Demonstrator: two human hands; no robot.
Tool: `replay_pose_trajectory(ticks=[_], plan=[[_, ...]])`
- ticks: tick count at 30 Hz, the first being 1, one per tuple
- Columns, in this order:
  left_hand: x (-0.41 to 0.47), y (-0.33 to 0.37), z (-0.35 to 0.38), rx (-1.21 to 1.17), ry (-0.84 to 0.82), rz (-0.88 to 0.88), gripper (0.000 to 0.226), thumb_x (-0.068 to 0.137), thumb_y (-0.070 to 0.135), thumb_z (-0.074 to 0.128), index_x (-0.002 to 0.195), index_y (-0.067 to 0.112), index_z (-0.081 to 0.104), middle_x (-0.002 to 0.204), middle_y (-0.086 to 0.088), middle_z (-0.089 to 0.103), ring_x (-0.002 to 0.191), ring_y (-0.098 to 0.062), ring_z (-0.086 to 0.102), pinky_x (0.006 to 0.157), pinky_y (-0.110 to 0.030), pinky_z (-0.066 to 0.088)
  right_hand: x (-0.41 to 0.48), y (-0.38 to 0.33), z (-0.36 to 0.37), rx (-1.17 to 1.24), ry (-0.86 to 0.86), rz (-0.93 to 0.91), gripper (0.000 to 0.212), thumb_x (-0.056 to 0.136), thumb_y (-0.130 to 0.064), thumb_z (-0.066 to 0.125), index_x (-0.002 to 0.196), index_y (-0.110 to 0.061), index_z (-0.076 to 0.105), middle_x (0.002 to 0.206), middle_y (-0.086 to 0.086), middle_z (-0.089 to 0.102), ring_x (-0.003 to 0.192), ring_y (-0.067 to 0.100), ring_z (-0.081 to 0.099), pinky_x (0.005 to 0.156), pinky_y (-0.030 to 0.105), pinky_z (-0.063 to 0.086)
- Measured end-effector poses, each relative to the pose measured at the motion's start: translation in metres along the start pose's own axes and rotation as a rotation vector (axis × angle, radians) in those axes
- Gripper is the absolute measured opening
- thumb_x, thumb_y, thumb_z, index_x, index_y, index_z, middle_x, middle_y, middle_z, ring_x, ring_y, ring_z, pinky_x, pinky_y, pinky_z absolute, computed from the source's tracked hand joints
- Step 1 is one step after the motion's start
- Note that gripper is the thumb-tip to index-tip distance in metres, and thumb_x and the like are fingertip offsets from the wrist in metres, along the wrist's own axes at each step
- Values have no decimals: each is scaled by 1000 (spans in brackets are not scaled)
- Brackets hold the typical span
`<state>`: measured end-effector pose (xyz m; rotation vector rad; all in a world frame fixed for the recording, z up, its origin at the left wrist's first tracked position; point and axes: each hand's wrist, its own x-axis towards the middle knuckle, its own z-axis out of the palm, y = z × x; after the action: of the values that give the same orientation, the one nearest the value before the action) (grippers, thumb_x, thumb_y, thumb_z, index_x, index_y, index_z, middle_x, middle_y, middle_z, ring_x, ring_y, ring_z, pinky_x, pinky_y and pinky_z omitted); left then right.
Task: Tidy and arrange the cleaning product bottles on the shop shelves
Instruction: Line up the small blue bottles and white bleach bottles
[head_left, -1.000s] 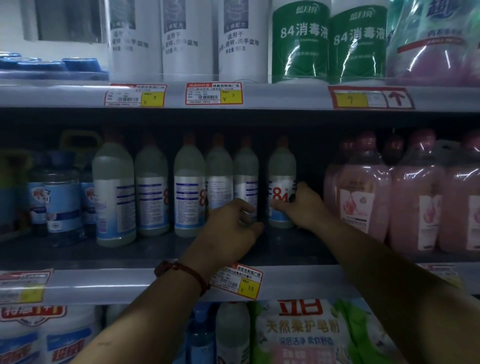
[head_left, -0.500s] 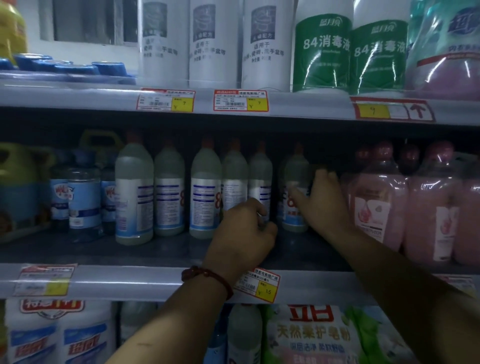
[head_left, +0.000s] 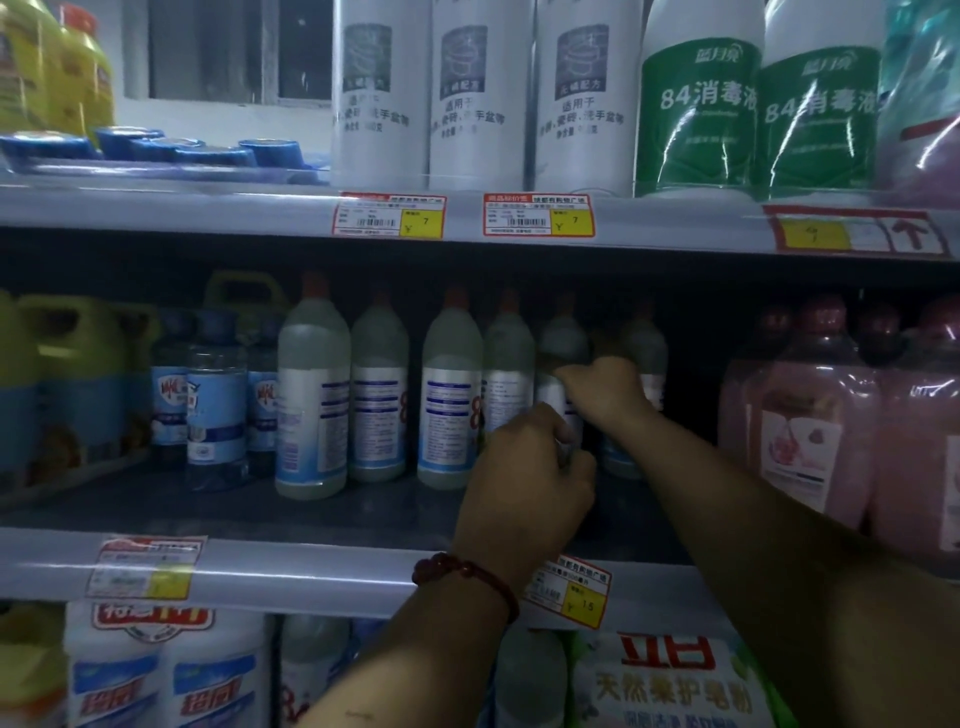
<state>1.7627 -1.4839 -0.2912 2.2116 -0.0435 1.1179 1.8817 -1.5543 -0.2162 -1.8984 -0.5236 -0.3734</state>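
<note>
Four bleach bottles (head_left: 447, 400) stand upright at the left of the middle shelf (head_left: 363, 514). Our left hand (head_left: 524, 483) curls its fingers round the foot of the upright fifth bottle (head_left: 563, 338), and our right hand (head_left: 605, 387), just beyond, seems to clasp its waist. Bare shelf lies in front, and a dark gap opens rightward before the pink bottles (head_left: 810, 415).

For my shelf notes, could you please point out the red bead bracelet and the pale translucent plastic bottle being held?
red bead bracelet (head_left: 467, 573): head view, beads atop the wrist.
pale translucent plastic bottle (head_left: 563, 340): head view, its bare shoulder.
</note>
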Motion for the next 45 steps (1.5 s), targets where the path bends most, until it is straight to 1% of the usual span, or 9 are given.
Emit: replay_pose_trajectory(ticks=[4, 8, 11, 14, 18, 25, 28, 38, 45], plan=[[4, 0, -4, -58, 98, -76, 18, 92, 21, 64, 107, 19, 53, 92, -3, 66, 80, -8, 60, 64, -15, 43, -15, -3, -19, 125, -40, -163, 13, 88, -25, 74, 87, -12, 71, 82, -2, 70, 77, 13, 66, 65, 19, 53], [5, 4, -5, -122, 114, -101, 28, 92, 31, 70, 107, 24, 47, 97, 11, 56, 84, -2, 55, 61, -6, 40, -35, -8, -42, 97, -81, -284, 28, 81, -35, 82, 99, -15, 74, 95, -1, 76, 89, 12, 72, 83, 36, 60], [3, 8, -7, -287, 32, -87, 42, 91, 37, 74, 125, 21, 56, 106, 17, 62, 93, 10, 57, 69, 1, 44, -53, -14, -54, 72, -73, -352, 29, 80, -33, 84, 101, -21, 69, 97, -6, 73, 86, 3, 69, 74, 18, 57], [1, 9, -11, -350, -24, -86, 50, 87, 48, 76, 129, 27, 59, 116, 16, 67, 102, 7, 61, 81, -8, 50, -61, -16, -59, 64, -82, -372, 41, 78, -34, 85, 109, -25, 60, 104, -8, 68, 91, 2, 66, 71, 11, 53], [2, 7, -13, -399, -52, -133, 54, 79, 58, 79, 122, 30, 63, 113, 15, 70, 102, 4, 65, 92, -29, 58, -58, -19, -62, 127, -65, -433, 83, 76, -38, 85, 146, -33, 40, 129, -4, 61, 111, 9, 64, 91, 29, 56], [2, 6, -13, -388, -39, -145, 52, 78, 58, 81, 119, 30, 65, 109, 14, 71, 100, 1, 66, 90, -33, 60, -50, -38, -68, 162, -61, -507, 48, 82, -26, 82, 126, -26, 62, 109, -5, 72, 96, 5, 69, 78, 18, 57], [2, 6, -13, -389, -37, -141, 50, 79, 56, 81, 118, 29, 64, 108, 14, 71, 99, 1, 67, 88, -31, 60, -49, -39, -65, 122, -48, -531, 40, 82, -28, 82, 116, -29, 63, 103, -5, 73, 91, 6, 70, 79, 25, 60], [1, 6, -14, -402, -49, -113, 46, 81, 49, 82, 118, 27, 64, 106, 15, 70, 93, 8, 65, 78, -15, 56, -47, -30, -60, 125, 38, -567, 45, 84, -34, 80, 125, -28, 63, 106, -7, 71, 95, 4, 68, 81, 22, 56], [0, 7, -16, -445, -58, -95, 45, 82, 47, 81, 120, 26, 66, 109, 14, 72, 96, 6, 66, 82, -18, 58, -48, -32, -61, 162, 19, -564, 36, 88, -26, 76, 122, -27, 64, 104, -6, 72, 92, 1, 68, 76, 12, 53]])
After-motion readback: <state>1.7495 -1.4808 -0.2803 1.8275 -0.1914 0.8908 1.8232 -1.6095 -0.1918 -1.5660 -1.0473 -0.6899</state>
